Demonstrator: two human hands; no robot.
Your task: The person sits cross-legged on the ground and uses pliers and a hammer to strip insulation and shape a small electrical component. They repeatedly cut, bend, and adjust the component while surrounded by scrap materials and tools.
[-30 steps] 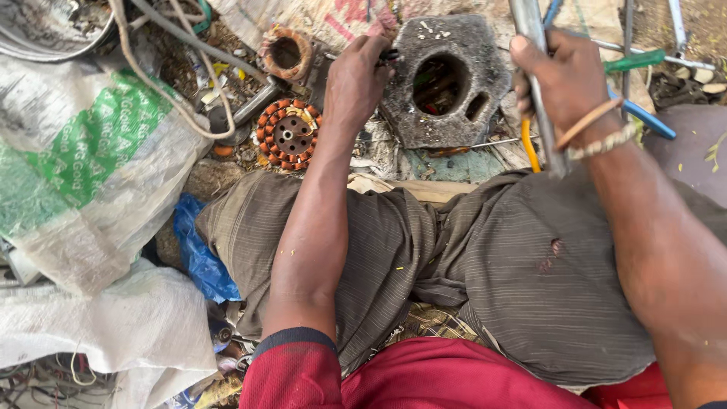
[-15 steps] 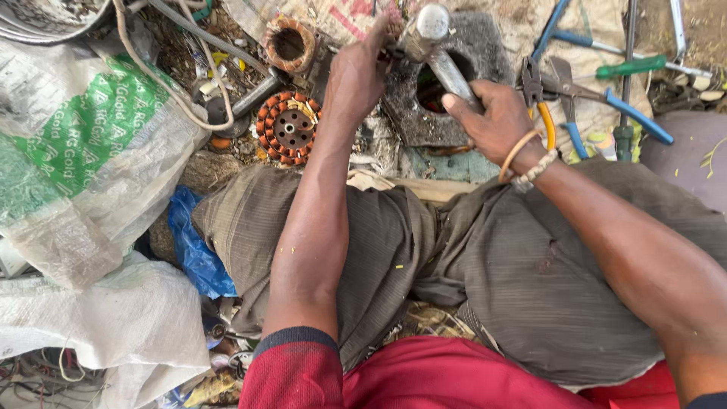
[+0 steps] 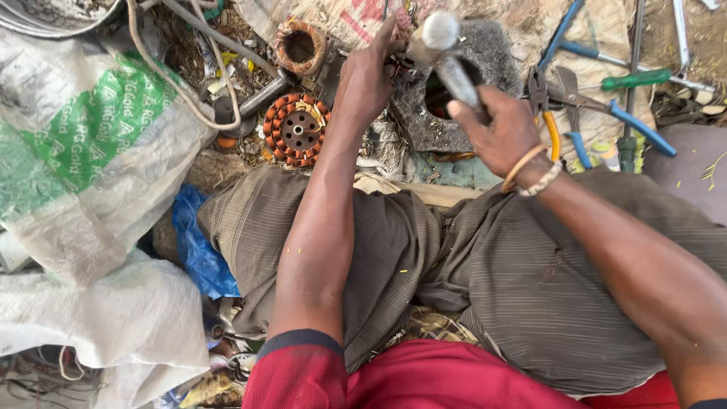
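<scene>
Head view: my right hand [image 3: 500, 132] clenches the hammer [image 3: 448, 53]; I'd strike squarely while my left hand [image 3: 369, 72], at nine o'clock, pins the metal housing [image 3: 492, 57].

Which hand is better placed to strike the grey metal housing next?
Right. The right hand grips the hammer, whose head hangs over the grey housing. The left hand holds no tool; its fingers rest at the housing's left edge, seemingly steadying it.
</scene>
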